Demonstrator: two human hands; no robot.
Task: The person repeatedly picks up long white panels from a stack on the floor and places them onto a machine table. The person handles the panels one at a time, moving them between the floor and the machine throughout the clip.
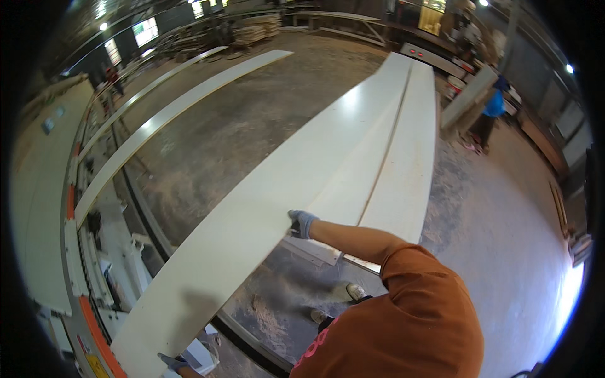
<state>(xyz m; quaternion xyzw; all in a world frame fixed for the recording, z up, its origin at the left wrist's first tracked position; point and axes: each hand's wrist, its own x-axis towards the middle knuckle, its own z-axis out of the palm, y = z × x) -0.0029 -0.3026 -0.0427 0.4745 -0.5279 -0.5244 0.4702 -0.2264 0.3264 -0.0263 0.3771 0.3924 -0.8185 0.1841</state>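
A long white board stretches from the lower left toward the far right. My right hand, in a grey glove, is closed on its near edge around the middle. Farther down the same edge, near the board's lower-left end, my left hand grips it; that hand is partly cut off by the picture's lower edge. The far part of this board lies beside and partly over other white boards, with a dark gap running between two of them. The fingers beneath the board are hidden.
At left stands a long machine with an orange-and-white edge and rails. Two narrow white strips reach out from it. Stacked timber lies at the back. A person in blue is at the right. A dark rail crosses near my feet.
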